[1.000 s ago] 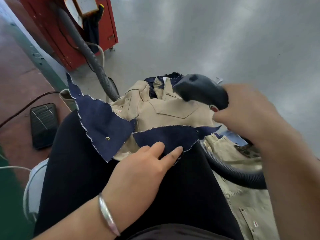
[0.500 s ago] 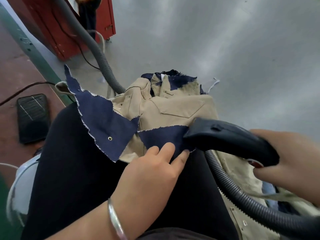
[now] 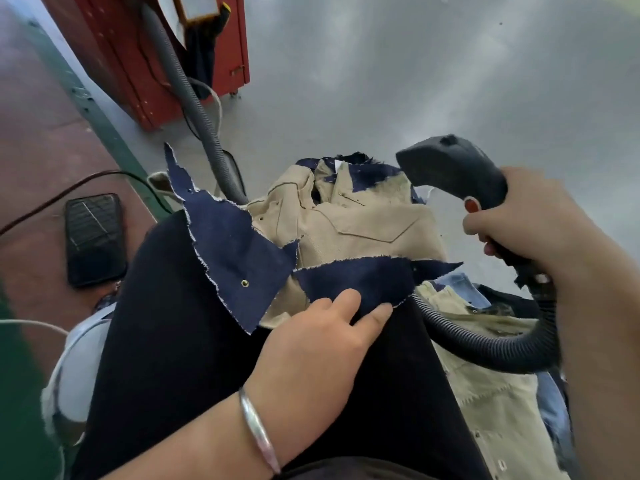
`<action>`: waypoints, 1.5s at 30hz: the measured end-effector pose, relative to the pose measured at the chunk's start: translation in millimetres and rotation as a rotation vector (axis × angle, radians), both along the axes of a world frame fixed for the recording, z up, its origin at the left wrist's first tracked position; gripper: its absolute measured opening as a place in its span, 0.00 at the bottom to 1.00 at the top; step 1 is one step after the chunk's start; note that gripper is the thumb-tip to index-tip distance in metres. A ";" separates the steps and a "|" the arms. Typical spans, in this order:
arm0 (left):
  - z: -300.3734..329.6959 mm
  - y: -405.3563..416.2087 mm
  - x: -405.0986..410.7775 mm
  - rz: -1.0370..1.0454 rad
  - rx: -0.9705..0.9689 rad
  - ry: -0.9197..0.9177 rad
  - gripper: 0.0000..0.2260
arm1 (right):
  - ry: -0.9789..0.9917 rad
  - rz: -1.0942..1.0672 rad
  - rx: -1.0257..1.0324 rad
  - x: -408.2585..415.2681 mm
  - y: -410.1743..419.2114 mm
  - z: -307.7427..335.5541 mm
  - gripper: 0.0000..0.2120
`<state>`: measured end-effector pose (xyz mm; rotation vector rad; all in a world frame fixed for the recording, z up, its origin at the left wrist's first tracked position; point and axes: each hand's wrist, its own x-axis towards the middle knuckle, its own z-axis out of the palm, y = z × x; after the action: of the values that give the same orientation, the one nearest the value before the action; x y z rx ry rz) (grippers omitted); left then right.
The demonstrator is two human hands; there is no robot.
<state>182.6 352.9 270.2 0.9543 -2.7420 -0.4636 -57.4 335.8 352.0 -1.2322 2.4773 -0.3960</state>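
Now: seated person, view down over lap. L hand point(image 3: 322, 344) rests palm-down on black-trousered lap point(image 3: 173, 341). Two fingers point(image 3: 346, 297) in view, straight & slightly apart, tips pressing near edge of navy scrap point(image 3: 363, 277). Thumb hidden, so can't tell if it pinches from below. Silver bangle point(image 3: 258, 431) on L wrist.

Navy scrap: frayed edges, lies across far end of lap, partly over beige shirt point(image 3: 363, 226), thin R tip pointing toward R hand. Second navy scrap point(image 3: 235, 254), bigger, w/ metal eyelet, sits just L of it, overlapping shirt & draped on L thigh.

R hand point(image 3: 530, 226) up at R of frame, fingers curled close together round handle of black nozzle point(image 3: 450, 168); red button by topmost finger. Nozzle head held up beside shirt's collar end, apart from navy scrap. Ribbed hose point(image 3: 485, 351) leaves handle below R hand, loops down over more beige cloth, far end vanishes under navy scrap's R edge.

Bkgd: phone point(image 3: 95, 237) on reddish floor at L, red cabinet point(image 3: 138, 64) top L, grey hose point(image 3: 194, 109) running down from it behind the scraps.
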 end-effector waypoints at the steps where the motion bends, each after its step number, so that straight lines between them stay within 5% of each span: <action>1: -0.6 -0.6 1.7 0.010 0.019 0.022 0.32 | -0.037 -0.023 -0.034 -3.5 6.2 1.2 0.09; 7: 4.8 -5.5 0.8 0.021 0.098 0.093 0.26 | -0.086 0.060 -0.144 8.8 40.5 12.2 0.13; 24: 12.3 -6.2 1.3 -0.032 0.078 -0.005 0.28 | 0.038 0.218 -0.040 22.0 70.8 -9.1 0.14; 30: 27.6 -20.2 15.5 0.134 0.107 0.243 0.28 | -0.012 0.226 -0.058 28.7 82.4 -11.9 0.19; 34: 34.3 -42.3 21.0 0.352 0.071 -0.156 0.12 | -0.007 0.215 -0.046 29.7 83.0 -11.7 0.16; 38: 42.5 -63.6 19.3 0.335 -0.032 -0.311 0.04 | 0.008 0.217 -0.040 33.8 78.5 -8.4 0.15; 41: 47.6 -86.8 24.5 0.412 -0.004 -0.071 0.07 | -0.002 0.216 -0.056 38.1 71.8 -1.6 0.18; 45: 56.5 -122.6 17.5 0.740 0.725 0.744 0.11 | 0.030 0.201 -0.042 35.9 50.0 7.3 0.24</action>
<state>200.1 230.3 326.7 1.4508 -1.4160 -1.3415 -21.5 385.8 359.3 -1.4974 2.3509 -0.3800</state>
